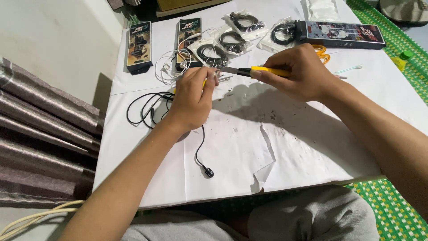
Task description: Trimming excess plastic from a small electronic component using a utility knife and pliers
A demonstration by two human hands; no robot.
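Observation:
My right hand [299,72] grips a yellow utility knife [263,70] with its blade pointing left toward my left hand. My left hand [192,96] pinches the end of a thin black cable [145,107] between its fingertips, close to the blade tip. The cable coils to the left of that hand and trails down under the wrist to a small black earpiece [208,171] lying on the white paper-covered table [285,151].
Two dark retail boxes [139,46] and a white cable [171,64] lie at the back left. Several plastic bags with black coiled cables [213,52] sit behind my hands. A long dark box [343,35] lies back right. A green mat [392,209] borders the table.

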